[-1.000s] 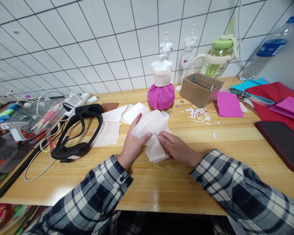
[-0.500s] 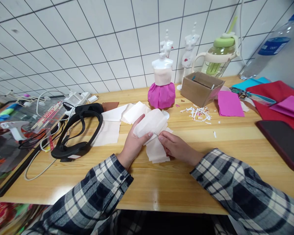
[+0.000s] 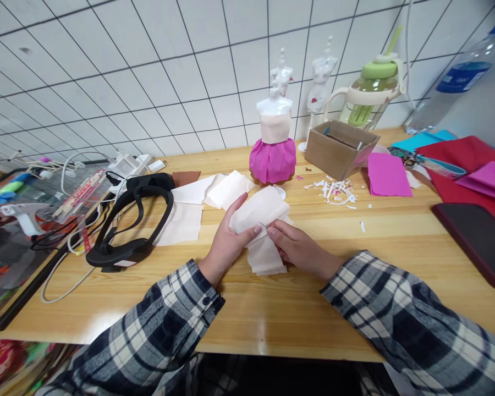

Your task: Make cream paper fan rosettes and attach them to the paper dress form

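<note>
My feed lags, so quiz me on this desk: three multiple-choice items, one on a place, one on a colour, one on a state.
1. Where is the cardboard box?
A. right of the mannequin
B. on the headset
C. under the hands

2. What colour is the mannequin's skirt?
A. green
B. magenta
C. black

3. How is the cream cloth held?
A. lying untouched
B. by one hand only
C. by left hand and right hand

Answers: A, the box stands right of the mannequin; B, the skirt is magenta; C, both hands pinch the cloth.

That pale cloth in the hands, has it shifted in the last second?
Hardly: the pale cloth stays pinched by the left hand and right hand, just before the pink-skirted mannequin.
</note>
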`<state>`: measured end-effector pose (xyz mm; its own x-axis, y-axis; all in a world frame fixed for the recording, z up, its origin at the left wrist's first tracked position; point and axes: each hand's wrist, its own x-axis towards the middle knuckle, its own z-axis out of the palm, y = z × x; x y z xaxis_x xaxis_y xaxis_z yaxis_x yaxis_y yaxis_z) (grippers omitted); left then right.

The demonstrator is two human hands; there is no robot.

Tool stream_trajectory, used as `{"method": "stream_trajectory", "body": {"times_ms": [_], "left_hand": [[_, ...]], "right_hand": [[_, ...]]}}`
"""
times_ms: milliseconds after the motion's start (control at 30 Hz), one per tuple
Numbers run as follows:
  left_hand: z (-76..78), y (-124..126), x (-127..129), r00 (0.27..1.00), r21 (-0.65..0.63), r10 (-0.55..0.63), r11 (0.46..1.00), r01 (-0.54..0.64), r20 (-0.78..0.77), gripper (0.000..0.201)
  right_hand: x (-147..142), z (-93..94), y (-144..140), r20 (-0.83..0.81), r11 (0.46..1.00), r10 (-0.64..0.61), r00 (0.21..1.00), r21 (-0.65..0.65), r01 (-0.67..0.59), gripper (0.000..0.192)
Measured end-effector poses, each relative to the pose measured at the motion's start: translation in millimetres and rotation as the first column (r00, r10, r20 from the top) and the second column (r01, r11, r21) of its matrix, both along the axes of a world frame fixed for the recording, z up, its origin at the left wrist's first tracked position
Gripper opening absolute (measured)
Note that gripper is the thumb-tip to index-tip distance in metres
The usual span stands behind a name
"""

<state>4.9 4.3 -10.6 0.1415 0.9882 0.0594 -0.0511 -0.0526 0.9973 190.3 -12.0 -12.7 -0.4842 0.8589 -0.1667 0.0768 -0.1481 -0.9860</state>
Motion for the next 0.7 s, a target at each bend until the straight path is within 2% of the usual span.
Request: {"method": "stream_trajectory", "body": {"times_ms": [700], "left_hand": [[-1.8, -0.1, 1.3, 1.000, 0.038, -0.028, 0.999, 0.028, 0.005, 0.083]], "right_hand": [[-0.8, -1.3, 1.8, 0.087, 0.997, -0.037, 0.996, 0.064, 0.032, 0.029]]}}
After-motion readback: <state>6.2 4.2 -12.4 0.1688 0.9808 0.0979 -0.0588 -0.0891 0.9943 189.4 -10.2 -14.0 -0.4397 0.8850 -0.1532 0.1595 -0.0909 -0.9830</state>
